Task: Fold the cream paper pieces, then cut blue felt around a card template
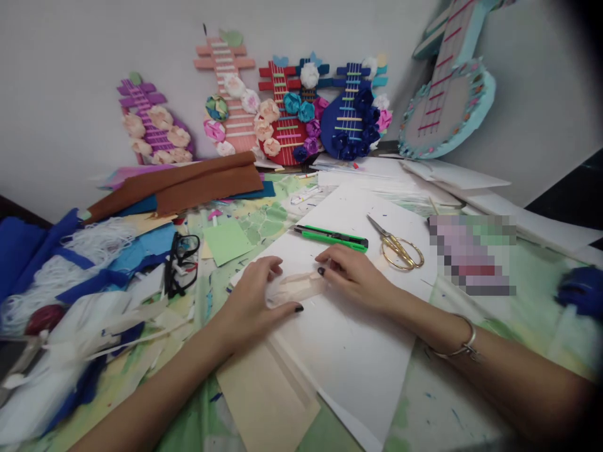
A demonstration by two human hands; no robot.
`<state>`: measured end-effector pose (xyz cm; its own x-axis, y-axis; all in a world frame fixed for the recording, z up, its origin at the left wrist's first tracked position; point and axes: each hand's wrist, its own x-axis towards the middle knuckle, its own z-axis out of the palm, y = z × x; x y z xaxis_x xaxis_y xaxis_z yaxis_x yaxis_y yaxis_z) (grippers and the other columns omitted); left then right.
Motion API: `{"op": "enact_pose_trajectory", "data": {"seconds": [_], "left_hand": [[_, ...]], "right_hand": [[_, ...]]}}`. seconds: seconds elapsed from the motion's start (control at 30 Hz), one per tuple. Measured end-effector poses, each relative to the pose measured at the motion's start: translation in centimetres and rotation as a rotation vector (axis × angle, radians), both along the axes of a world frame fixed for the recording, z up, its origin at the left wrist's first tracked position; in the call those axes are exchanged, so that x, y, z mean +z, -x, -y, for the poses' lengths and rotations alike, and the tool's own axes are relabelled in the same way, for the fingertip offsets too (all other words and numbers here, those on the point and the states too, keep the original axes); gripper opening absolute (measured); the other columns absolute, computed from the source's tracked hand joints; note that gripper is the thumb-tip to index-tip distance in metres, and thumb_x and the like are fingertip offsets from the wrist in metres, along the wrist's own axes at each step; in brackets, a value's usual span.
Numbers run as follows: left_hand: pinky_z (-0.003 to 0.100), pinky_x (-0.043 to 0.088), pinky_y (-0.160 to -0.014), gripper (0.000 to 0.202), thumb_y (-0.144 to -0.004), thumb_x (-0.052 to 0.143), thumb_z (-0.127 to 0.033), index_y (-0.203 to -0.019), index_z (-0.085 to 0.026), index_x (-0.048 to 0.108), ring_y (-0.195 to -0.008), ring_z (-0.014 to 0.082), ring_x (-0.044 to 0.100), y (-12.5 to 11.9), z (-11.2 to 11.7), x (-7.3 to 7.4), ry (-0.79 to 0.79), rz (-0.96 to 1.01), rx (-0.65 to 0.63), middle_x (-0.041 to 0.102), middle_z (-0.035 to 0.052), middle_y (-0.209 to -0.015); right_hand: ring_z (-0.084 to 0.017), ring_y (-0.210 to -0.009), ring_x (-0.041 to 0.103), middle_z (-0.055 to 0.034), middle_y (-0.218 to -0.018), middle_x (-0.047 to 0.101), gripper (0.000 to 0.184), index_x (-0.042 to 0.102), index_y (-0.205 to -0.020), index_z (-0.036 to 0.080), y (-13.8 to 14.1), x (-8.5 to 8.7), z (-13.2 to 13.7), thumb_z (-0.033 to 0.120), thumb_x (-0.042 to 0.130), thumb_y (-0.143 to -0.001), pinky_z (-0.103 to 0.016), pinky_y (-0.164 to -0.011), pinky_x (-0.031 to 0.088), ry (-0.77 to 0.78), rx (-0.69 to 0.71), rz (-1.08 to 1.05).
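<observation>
Both hands down on the big white sheet, working close together.

Left hand: half closed, palm down. Fingers curl over the near end of a pale paper strip, and the thumb lies along its lower edge, dark nail showing. The strip is caught between thumb and fingers.

Right hand: loosely open, fingers bent downward, tips pressing on the other end of the strip. It grips nothing. A thin metal bracelet sits on that wrist.

The strip lies flat on the white sheet, directly between the two hands and touched by both.

Just beyond the right hand's fingertips: a green utility knife, lying crosswise. Beside it, further to the right: gold-handled scissors, blades closed. Neither is touched.

Under the left forearm and toward the person: a tan card sheet, partly tucked beneath the white one.

Left of the left hand, well apart: black glasses and a light green paper square. Further left is a tangle of white yarn over blue scraps.

Far side, beyond both hands: decorated guitar-shaped cutouts leaning on the wall.
</observation>
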<state>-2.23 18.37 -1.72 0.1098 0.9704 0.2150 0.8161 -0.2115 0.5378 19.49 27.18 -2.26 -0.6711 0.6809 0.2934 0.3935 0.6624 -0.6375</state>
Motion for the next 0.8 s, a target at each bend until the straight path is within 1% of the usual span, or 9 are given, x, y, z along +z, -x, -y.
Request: {"op": "enact_pose_trajectory", "data": {"seconds": [0.03,0.1,0.2,0.33,0.43,0.53,0.63,0.73,0.8], "left_hand": [[0.037,0.046,-0.078,0.057,-0.069,0.068,-0.031,-0.118,-0.014,0.045,-0.091,0.0227,0.055,-0.2,-0.2,0.2,0.055,-0.016,0.028,0.058,0.0087,-0.102],[0.034,0.044,-0.074,0.047,-0.068,0.065,-0.028,-0.111,-0.015,0.050,-0.085,0.0215,0.055,-0.6,-0.8,0.7,0.190,-0.019,0.048,0.060,0.0046,-0.091],[0.027,0.039,-0.062,0.040,-0.063,0.066,-0.026,-0.100,-0.017,0.054,-0.072,0.0179,0.054,-0.9,-1.8,1.6,0.373,0.043,0.037,0.059,-0.0017,-0.075],[0.024,0.034,-0.057,0.023,-0.053,0.068,-0.021,-0.075,-0.018,0.060,-0.069,0.0175,0.052,-1.0,-2.6,2.4,0.361,0.065,0.033,0.056,-0.0015,-0.071],[0.024,0.034,-0.059,0.020,-0.051,0.066,-0.017,-0.069,-0.018,0.057,-0.072,0.0178,0.052,-1.1,-2.8,2.3,0.311,0.119,0.030,0.056,-0.0011,-0.072],[0.023,0.034,-0.058,0.019,-0.054,0.063,-0.017,-0.070,-0.018,0.053,-0.068,0.0159,0.052,-1.3,-2.5,2.0,0.285,0.223,0.030,0.054,-0.0023,-0.069],[0.022,0.038,-0.057,0.025,-0.060,0.062,-0.023,-0.081,-0.018,0.049,-0.067,0.0146,0.056,-1.5,-2.0,2.2,0.288,0.373,0.014,0.058,-0.0024,-0.072],[0.022,0.043,-0.060,0.033,-0.065,0.062,-0.028,-0.091,-0.019,0.045,-0.068,0.0138,0.060,-1.7,-1.4,2.5,0.290,0.510,0.008,0.063,-0.0003,-0.079],[0.021,0.043,-0.059,0.037,-0.064,0.067,-0.027,-0.093,-0.018,0.046,-0.065,0.0121,0.060,-1.7,-1.0,2.7,0.294,0.651,0.027,0.064,-0.0004,-0.080]], "right_hand": [[-0.016,-0.084,0.055,-0.0088,-0.096,0.061,0.021,0.062,-0.100,0.013,0.2,0.1,0.0,0.024,0.047,-0.090,-0.029,-0.074,0.042,0.013,0.015,0.022],[-0.017,-0.087,0.055,-0.0093,-0.095,0.061,0.026,0.064,-0.096,0.013,0.6,0.3,-0.2,0.027,0.043,-0.092,-0.030,-0.076,0.041,0.030,0.053,0.045],[-0.015,-0.077,0.054,-0.0072,-0.087,0.063,0.030,0.065,-0.091,0.013,1.0,0.7,-0.6,0.033,0.042,-0.093,-0.028,-0.069,0.038,0.082,0.040,0.059],[-0.013,-0.068,0.051,-0.0034,-0.078,0.064,0.020,0.068,-0.087,0.013,1.7,1.1,-1.0,0.028,0.056,-0.082,-0.024,-0.061,0.033,0.246,0.040,0.097],[-0.011,-0.063,0.049,-0.0017,-0.071,0.063,0.013,0.069,-0.080,0.013,2.2,1.1,-1.0,0.019,0.059,-0.076,-0.024,-0.058,0.032,0.287,0.073,0.085],[-0.010,-0.061,0.048,-0.0021,-0.069,0.061,0.018,0.067,-0.078,0.011,2.4,1.1,-0.7,0.023,0.054,-0.080,-0.023,-0.056,0.032,0.307,0.063,0.016],[-0.011,-0.065,0.053,-0.0036,-0.076,0.063,0.025,0.065,-0.090,0.011,1.9,1.2,-0.2,0.030,0.049,-0.086,-0.022,-0.056,0.037,0.344,0.074,-0.070],[-0.011,-0.062,0.056,-0.0028,-0.074,0.063,0.031,0.062,-0.099,0.012,1.2,1.4,0.3,0.038,0.054,-0.083,-0.022,-0.056,0.044,0.557,0.099,-0.210],[-0.012,-0.062,0.058,-0.0018,-0.072,0.062,0.033,0.062,-0.095,0.013,0.8,1.4,0.5,0.039,0.065,-0.075,-0.024,-0.059,0.048,0.735,0.101,-0.340]]}}
